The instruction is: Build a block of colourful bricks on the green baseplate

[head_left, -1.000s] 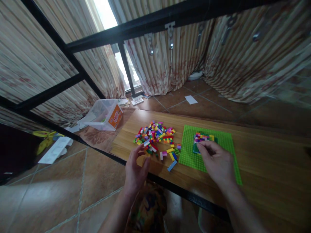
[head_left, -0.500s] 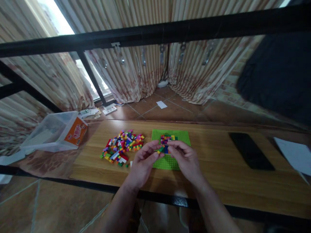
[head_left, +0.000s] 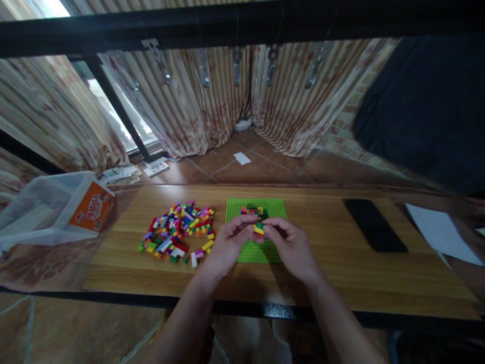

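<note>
Between the fingertips of both hands is a small green and yellow piece of toy bricks (head_left: 259,228), held just over the green baseplate (head_left: 261,253). My left hand (head_left: 231,242) pinches it from the left, my right hand (head_left: 290,245) from the right. Rows of multicoloured bricks (head_left: 253,210) stand on the baseplate behind my fingers, and the hands hide part of them. To the left of my left hand spreads a pile of loose toy bricks (head_left: 178,230) in many colours.
A black phone-like slab (head_left: 375,225) lies on the wooden table (head_left: 326,283) at right, beside white paper (head_left: 441,232). An open clear plastic bin (head_left: 49,207) with an orange label stands at left. A black metal bar (head_left: 212,25) crosses in front of the curtains.
The view has shifted, so the table things appear further left. The piece in my fingers has turned and now shows more yellow. Both hands still pinch it.
</note>
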`<move>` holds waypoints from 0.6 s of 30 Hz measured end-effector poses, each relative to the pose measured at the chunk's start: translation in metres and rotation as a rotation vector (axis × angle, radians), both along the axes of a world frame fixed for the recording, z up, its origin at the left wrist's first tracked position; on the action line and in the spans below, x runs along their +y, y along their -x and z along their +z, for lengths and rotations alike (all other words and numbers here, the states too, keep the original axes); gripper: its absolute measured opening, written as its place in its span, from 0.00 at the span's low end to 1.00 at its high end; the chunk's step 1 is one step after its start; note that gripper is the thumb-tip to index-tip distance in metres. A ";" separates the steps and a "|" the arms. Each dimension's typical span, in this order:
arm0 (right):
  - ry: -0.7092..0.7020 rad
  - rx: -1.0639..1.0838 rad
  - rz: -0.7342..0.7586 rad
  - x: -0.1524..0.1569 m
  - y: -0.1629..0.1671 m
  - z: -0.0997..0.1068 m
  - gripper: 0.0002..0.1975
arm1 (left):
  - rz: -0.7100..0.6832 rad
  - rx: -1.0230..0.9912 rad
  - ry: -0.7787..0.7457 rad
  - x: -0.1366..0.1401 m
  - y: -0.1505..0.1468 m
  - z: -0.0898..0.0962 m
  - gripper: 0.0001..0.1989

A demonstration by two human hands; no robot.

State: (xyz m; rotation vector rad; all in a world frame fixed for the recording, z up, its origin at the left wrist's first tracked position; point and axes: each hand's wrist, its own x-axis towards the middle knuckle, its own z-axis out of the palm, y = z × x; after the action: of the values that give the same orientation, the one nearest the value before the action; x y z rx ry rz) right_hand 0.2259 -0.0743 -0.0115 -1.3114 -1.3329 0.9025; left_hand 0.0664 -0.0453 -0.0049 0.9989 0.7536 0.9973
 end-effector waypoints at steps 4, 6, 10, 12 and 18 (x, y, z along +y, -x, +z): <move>0.017 -0.067 -0.003 0.000 0.001 0.001 0.10 | 0.019 0.111 -0.075 0.002 0.001 -0.002 0.10; 0.030 -0.088 -0.004 0.000 0.002 0.002 0.10 | 0.025 0.133 -0.104 0.002 0.001 -0.004 0.10; 0.055 -0.068 -0.005 0.000 0.004 -0.001 0.10 | 0.011 0.131 -0.126 0.002 0.002 -0.006 0.10; 0.063 -0.029 -0.002 0.001 0.004 -0.002 0.11 | 0.014 0.133 -0.142 0.002 0.001 -0.005 0.10; 0.042 0.027 0.027 0.001 0.004 0.001 0.11 | 0.031 0.242 -0.246 0.002 0.000 -0.006 0.07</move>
State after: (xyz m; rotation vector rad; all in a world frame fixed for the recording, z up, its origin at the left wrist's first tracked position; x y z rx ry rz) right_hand 0.2214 -0.0734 -0.0106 -1.3121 -1.3195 0.9683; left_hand 0.0666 -0.0430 -0.0107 1.3419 0.8608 1.0239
